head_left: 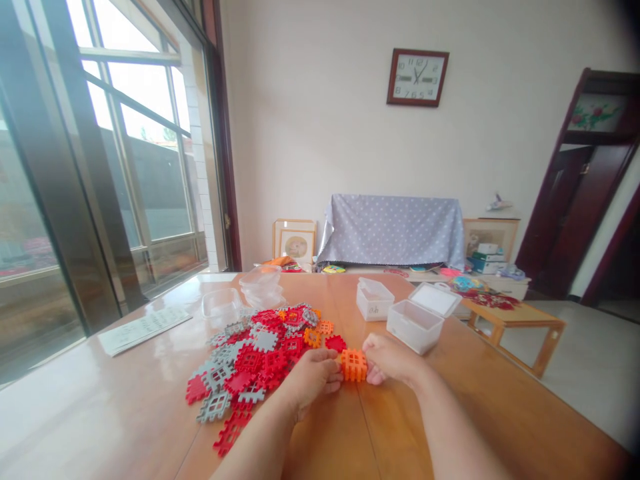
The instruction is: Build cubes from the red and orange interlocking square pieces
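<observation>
An orange block [354, 365] built of square interlocking tiles sits on the wooden table [475, 400] between my hands. My left hand [313, 379] is closed against its left side and my right hand [390, 359] is closed against its right side, so both hands grip it together. Just left of my left hand lies a spread pile of red, grey and orange interlocking tiles [255, 357].
Two open white plastic boxes [373, 300] [420, 320] stand behind my right hand. Clear plastic containers [260, 285] [220, 305] sit beyond the pile, and a printed sheet [143, 329] lies at the left. A small low table [515, 320] stands past the right edge.
</observation>
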Demonstrator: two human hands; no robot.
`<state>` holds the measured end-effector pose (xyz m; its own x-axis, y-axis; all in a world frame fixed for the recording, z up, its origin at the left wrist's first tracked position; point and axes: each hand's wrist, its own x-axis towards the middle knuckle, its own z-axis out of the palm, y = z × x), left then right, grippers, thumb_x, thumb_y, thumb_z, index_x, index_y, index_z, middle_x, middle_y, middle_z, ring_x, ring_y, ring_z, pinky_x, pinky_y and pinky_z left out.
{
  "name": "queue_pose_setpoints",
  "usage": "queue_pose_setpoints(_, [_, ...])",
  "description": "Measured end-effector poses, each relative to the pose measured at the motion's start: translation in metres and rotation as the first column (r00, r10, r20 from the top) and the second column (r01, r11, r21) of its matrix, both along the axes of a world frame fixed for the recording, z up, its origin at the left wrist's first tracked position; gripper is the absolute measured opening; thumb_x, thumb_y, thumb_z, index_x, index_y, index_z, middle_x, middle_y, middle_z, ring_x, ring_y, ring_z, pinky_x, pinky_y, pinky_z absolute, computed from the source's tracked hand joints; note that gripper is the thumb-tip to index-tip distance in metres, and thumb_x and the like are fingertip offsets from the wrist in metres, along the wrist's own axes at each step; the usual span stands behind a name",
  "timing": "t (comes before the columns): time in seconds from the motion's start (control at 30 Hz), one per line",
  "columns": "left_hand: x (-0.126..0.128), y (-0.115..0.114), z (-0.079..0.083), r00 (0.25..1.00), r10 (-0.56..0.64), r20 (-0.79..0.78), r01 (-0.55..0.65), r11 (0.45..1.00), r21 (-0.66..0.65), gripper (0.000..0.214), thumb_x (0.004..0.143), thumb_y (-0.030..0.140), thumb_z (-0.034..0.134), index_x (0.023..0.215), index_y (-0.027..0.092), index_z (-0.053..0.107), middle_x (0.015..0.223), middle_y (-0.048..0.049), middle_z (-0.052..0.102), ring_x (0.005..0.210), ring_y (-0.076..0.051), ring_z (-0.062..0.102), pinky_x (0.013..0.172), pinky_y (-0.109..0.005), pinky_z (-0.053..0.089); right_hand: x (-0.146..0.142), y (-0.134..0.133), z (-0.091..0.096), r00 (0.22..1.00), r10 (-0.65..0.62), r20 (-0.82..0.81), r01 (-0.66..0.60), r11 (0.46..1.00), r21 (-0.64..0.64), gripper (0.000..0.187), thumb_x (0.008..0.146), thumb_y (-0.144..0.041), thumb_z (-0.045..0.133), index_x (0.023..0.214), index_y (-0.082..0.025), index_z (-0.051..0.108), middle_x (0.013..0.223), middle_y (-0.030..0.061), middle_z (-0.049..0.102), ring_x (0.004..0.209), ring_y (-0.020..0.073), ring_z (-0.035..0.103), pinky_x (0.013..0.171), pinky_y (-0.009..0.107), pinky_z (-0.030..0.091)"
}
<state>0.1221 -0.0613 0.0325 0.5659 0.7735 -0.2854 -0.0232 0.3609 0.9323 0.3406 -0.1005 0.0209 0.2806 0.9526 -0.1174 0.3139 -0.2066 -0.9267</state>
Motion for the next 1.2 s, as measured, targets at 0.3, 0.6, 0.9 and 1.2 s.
queue_pose_setpoints(0.3, [0.001, 0.001, -0.003, 1.0, 0.002, 0.011, -0.002, 0.999, 0.05, 0.041, 0.071, 0.021, 0.075, 0.11, 0.012, 0.064, 0.09, -0.0103, 0.07, 0.084, -0.02, 0.069, 0.082, -0.033, 0.054, 0.006, 0.002, 0.001, 0.996, 0.047, 0.081, -0.04, 0.995, -0.095, 0.012, 0.076, -0.029, 0.059, 0.084, -0.02, 0.057, 0.062, 0.0019, 0.07, 0.054, 0.0185, 0.07, 0.049, 0.024, 0.049])
queue_pose_setpoints(0.6, [-0.021, 0.031, 0.0, 0.863, 0.441, -0.247, -0.041, 0.549, 0.835, 0.033, 0.083, 0.016, 0.051, 0.11, 0.02, 0.069, 0.118, -0.0107, 0.069, 0.117, -0.028, 0.059, 0.103, -0.041, 0.042, 0.005, 0.014, 0.005, 0.953, -0.161, 0.257, 0.116, 0.977, 0.18, 0.019, 0.085, -0.037, 0.05, 0.087, -0.022, 0.062, 0.064, -0.0011, 0.066, 0.054, 0.0136, 0.058, 0.052, 0.023, 0.037])
queue_pose_setpoints(0.9, [-0.021, 0.036, -0.015, 0.533, 0.614, -0.582, 0.461, 0.367, 0.808, 0.037, 0.093, 0.04, 0.044, 0.119, 0.038, 0.07, 0.155, -0.0018, 0.045, 0.151, -0.044, 0.01, 0.111, -0.071, -0.01, 0.001, 0.019, 0.0, 0.93, -0.203, 0.306, 0.104, 0.945, 0.31, 0.02, 0.086, -0.036, 0.049, 0.085, -0.023, 0.064, 0.066, -0.0013, 0.066, 0.067, 0.0172, 0.062, 0.062, 0.026, 0.04])
queue_pose_setpoints(1.2, [-0.02, 0.029, -0.007, 0.519, 0.644, -0.562, 0.453, 0.35, 0.82, 0.032, 0.093, 0.038, 0.043, 0.099, 0.029, 0.074, 0.128, -0.0086, 0.063, 0.137, -0.042, 0.036, 0.11, -0.073, -0.007, -0.001, 0.021, -0.002, 0.935, -0.2, 0.292, 0.097, 0.938, 0.332, 0.019, 0.086, -0.037, 0.05, 0.083, -0.023, 0.063, 0.068, -0.0021, 0.067, 0.066, 0.0161, 0.062, 0.062, 0.025, 0.039])
